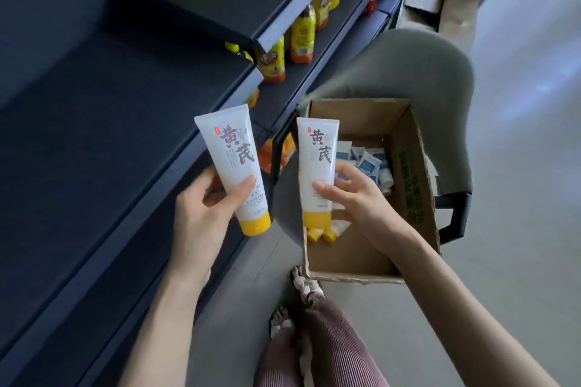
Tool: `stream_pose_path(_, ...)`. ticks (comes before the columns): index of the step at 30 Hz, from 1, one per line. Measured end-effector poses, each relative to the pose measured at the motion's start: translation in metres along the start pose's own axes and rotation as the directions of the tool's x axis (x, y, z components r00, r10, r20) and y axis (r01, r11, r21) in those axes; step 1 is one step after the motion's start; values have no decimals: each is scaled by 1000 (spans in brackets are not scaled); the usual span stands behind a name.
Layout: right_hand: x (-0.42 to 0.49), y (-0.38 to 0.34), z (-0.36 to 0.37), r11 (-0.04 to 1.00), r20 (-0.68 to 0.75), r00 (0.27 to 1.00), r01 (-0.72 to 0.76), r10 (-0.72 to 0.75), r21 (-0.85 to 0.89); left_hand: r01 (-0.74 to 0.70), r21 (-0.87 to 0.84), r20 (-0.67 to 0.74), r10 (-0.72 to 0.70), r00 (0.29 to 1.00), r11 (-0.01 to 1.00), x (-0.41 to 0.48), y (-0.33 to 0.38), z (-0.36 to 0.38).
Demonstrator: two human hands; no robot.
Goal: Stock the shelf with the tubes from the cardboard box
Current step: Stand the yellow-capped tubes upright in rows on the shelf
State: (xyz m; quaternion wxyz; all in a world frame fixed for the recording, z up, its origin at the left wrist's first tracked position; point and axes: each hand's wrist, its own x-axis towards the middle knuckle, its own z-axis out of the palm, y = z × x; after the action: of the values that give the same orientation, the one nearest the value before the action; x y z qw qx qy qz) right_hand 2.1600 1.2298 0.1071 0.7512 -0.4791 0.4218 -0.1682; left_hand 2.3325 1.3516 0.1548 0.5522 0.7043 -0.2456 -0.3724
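Over cardboard box, right hand grips tube; left hand grips second tube; its contents part-hidden.

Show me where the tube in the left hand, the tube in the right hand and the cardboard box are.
Left tube (pixel 234 163): head view, on its white body.
Right tube (pixel 317 160): head view, on its white body.
Box (pixel 412 173): head view, on its right wall.

Smooth matt plastic tubes w/ glossy yellow caps, rough cardboard box (torn edges), matt dark shelf
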Motion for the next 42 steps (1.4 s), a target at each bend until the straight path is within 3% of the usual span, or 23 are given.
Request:
stream_pose_path(12, -63, -110, 101, 971, 68, 969, 236, -237, 31, -291, -58, -131, 281, 951, 955, -60, 89, -69)
stream_pose_path(21, -99, -172, 159, 880, 216, 861, 475, -461, -13, -487, 11, -256, 473, 843, 874, -104, 152, -119)
stream_pose_path(28, -105, -208, 182, 850, 369, 785, 527, -498, 26, -546, 29, -467, 495, 733, 837, -139, 177, -139)
stream_pose_path(33, -103, -232, 201, 861, 442, 758, 504, -480, 70, -594, 29, -665, 459, 589, 804, -168, 184, -142)
stream_pose_path(42, -118, -230, 259, 884, 597, 673, 444, -435, 143, -663, 179, -889, 409, 208, 727, -243, 180, -180)
